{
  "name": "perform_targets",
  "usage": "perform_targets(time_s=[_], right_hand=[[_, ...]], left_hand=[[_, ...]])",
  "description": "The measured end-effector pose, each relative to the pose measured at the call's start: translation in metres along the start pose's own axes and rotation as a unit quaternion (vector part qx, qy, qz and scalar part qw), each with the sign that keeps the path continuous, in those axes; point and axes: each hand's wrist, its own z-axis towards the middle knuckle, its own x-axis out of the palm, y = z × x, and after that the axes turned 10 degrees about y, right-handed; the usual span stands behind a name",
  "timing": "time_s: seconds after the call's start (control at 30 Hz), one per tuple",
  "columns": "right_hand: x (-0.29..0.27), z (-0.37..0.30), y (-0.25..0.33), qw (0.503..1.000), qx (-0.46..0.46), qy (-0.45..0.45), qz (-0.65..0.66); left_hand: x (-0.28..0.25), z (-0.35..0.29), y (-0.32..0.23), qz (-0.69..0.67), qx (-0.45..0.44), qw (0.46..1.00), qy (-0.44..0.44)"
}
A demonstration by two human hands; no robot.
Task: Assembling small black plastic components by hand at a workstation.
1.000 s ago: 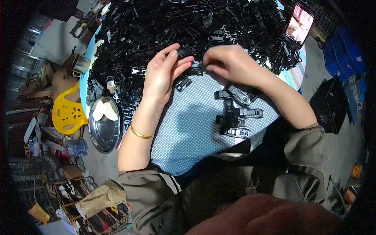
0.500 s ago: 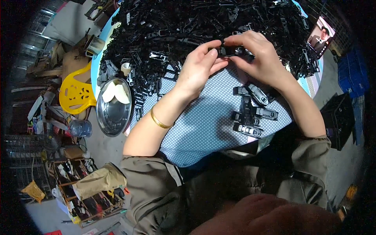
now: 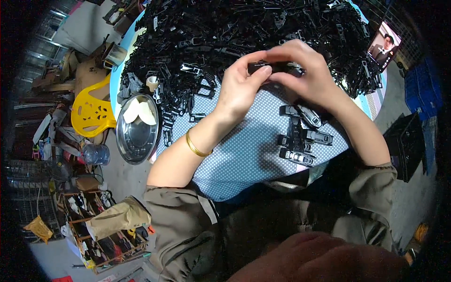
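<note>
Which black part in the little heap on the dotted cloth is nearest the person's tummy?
The silvery-topped black part, by the lower edge of the dotted cloth; the other black parts lie nearer the right hand.

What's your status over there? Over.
Left fingers and right fingers close together; anything between them hard to tell; black parts piled ahead; oval metal tray off left.

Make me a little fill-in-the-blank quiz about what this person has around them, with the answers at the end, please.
1. The left hand and right hand are close together, near a pile of small parts that is mostly ____ in colour.
2. The forearm wearing the gold bracelet is the person's ____ one.
3. The plastic chair is ____ in colour.
4. The lit screen stands on the person's ____ side.

Missing words: black; left; yellow; right.
</note>
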Motion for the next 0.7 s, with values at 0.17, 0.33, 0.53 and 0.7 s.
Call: perform_targets(time_s=[0.17,0.33,0.53,0.7], right_hand=[[-0.012,0.003,-0.010,0.889,0.218,0.095,0.391],[-0.015,0.004,-0.015,0.893,0.228,0.118,0.369],[-0.023,0.010,-0.069,0.988,0.103,-0.020,0.111],[-0.003,0.016,-0.084,0.959,0.090,-0.023,-0.266]], left_hand=[[-0.006,-0.001,-0.018,0.032,0.015,0.998,0.044],[-0.011,0.000,-0.020,0.043,0.011,0.996,0.081],[0.009,-0.010,-0.018,0.159,0.009,0.972,0.172],[0.016,-0.017,-0.011,0.382,0.105,0.862,0.316]])
